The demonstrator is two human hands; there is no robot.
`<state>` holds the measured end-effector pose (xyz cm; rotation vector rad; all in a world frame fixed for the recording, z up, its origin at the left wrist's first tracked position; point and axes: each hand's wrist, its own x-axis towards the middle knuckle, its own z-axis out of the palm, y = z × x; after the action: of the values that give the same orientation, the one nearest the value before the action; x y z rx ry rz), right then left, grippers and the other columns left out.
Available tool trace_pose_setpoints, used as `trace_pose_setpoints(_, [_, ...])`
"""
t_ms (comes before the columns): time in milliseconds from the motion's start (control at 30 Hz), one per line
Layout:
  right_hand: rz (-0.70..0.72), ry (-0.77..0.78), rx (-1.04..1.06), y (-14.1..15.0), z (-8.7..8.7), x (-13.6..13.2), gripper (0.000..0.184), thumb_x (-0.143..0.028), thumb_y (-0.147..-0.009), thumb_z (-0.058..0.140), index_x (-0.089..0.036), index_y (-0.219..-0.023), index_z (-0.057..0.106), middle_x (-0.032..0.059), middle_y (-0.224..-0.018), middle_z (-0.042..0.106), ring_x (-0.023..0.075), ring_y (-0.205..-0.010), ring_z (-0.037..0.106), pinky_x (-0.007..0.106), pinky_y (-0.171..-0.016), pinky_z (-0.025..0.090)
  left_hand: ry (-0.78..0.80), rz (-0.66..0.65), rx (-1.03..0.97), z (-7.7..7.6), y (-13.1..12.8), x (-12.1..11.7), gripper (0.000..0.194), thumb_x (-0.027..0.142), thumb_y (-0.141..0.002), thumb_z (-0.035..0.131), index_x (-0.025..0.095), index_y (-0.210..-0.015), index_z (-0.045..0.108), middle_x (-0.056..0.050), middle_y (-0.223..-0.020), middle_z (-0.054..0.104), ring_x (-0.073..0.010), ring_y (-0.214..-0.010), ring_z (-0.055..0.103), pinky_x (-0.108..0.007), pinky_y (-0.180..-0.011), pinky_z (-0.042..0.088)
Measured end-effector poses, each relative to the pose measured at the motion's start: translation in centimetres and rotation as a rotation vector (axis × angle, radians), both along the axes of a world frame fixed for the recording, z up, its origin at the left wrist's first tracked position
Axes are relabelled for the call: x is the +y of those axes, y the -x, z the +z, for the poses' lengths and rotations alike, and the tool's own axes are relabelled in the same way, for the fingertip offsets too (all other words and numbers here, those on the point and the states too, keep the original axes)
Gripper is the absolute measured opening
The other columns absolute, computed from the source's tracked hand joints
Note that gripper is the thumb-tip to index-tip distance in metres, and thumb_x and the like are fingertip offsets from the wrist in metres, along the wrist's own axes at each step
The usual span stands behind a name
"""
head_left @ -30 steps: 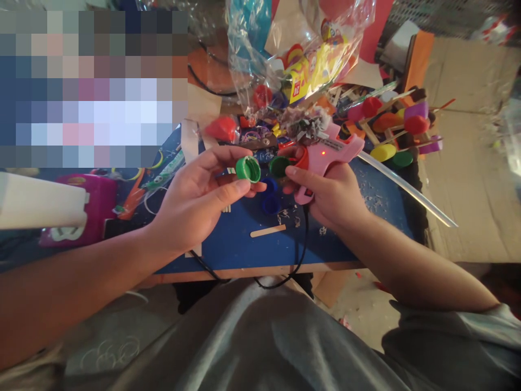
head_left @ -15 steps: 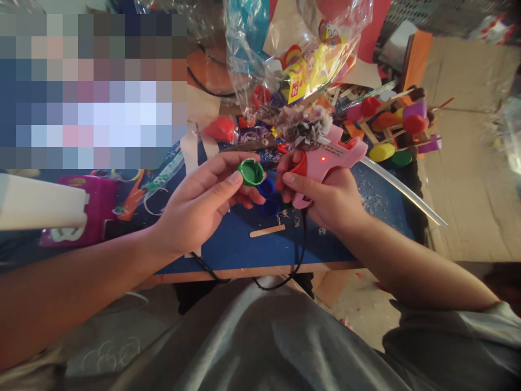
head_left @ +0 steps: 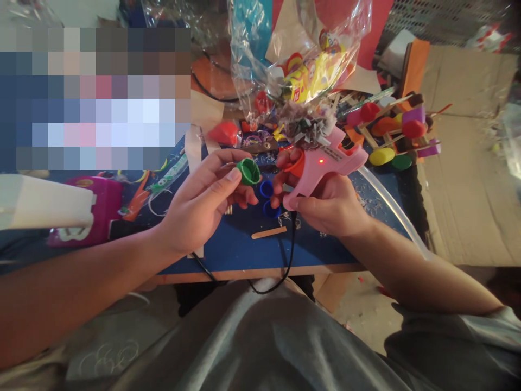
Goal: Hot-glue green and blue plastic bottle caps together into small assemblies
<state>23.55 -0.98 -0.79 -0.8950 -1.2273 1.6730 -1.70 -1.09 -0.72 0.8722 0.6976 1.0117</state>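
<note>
Between thumb and fingers, my left hand pinches a green bottle cap, its hollow side turned toward me. My right hand is wrapped round a pink hot glue gun with a lit red light and an orange trigger. A clear glue stick sticks out of the gun's back end, over my right forearm. The gun's black cord hangs down past the table edge. Two blue bottle caps lie on the table between my hands. The gun's nozzle is hidden behind grey scraps.
A wooden craft stick lies near the front edge of the blue table. At the right is a stick structure with coloured caps. Behind stands a clear plastic bag. A pink and white device stands at left, cardboard at right.
My right hand has shifted its grip on the glue gun, with the thumb now lower on the handle. The glue stick's end has swung down and left. The green cap has turned slightly.
</note>
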Motion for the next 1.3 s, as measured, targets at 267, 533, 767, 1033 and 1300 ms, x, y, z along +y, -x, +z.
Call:
trace_pose_setpoints(267, [0.016, 0.071, 0.086, 0.1, 0.6, 0.1, 0.062, -0.045, -0.073, 0.111, -0.031, -0.118, 0.069, 0.0003, -0.097, 0.072, 0.0266, -0.09, 0.082, 0.045, -0.078, 0.075, -0.021, 0.023, 0.043, 0.1, -0.1, 0.1, 0.043, 0.051, -0.1, 0.1, 0.026, -0.128, 0.08, -0.002, -0.105, 0.078, -0.0195, -0.085, 0.078, -0.034, -0.075, 0.065])
trace_pose_setpoints(533, [-0.164, 0.134, 0.137, 0.1, 2.6, 0.3, 0.047, -0.012, -0.064, 0.091, -0.03, -0.103, 0.071, -0.0008, -0.104, 0.073, 0.0206, -0.092, 0.075, 0.044, -0.083, 0.08, -0.018, 0.035, 0.029, 0.0, 0.0, 0.4, 0.045, 0.053, -0.098, 0.103, 0.025, -0.125, 0.079, -0.002, -0.101, 0.078, -0.0192, -0.084, 0.08, -0.032, -0.072, 0.063])
trace_pose_setpoints(767, [-0.376, 0.017, -0.069, -4.6, 5.2, 0.7, 0.021, -0.033, -0.093, 0.099, -0.025, -0.105, 0.083, 0.0023, -0.096, 0.079, 0.0206, -0.089, 0.079, 0.046, -0.093, 0.079, -0.038, 0.047, 0.003, -0.4, 0.0, 0.6, 0.05, 0.051, -0.096, 0.105, 0.024, -0.126, 0.077, 0.0, -0.097, 0.079, -0.0143, -0.08, 0.079, -0.025, -0.073, 0.063])
trace_pose_setpoints(1033, [-0.693, 0.06, -0.222, -10.7, 2.6, -3.8, 0.042, -0.04, -0.068, 0.117, -0.027, -0.099, 0.09, 0.0062, -0.098, 0.083, 0.0186, -0.078, 0.074, 0.032, -0.071, 0.068, -0.086, 0.05, 0.072, -0.2, -0.1, 0.6, 0.048, 0.053, -0.099, 0.101, 0.025, -0.127, 0.074, -0.001, -0.095, 0.077, -0.0174, -0.081, 0.077, -0.03, -0.071, 0.063])
trace_pose_setpoints(1300, [-0.709, 0.234, -0.339, -14.1, -0.5, -7.0, 0.039, -0.048, -0.08, 0.111, -0.028, -0.108, 0.093, 0.0079, -0.099, 0.084, 0.0212, -0.075, 0.073, 0.034, -0.065, 0.069, -0.111, 0.044, 0.138, -0.2, -0.2, 0.6, 0.047, 0.056, -0.099, 0.098, 0.026, -0.126, 0.074, -0.002, -0.092, 0.079, -0.0185, -0.075, 0.073, -0.032, -0.061, 0.051])
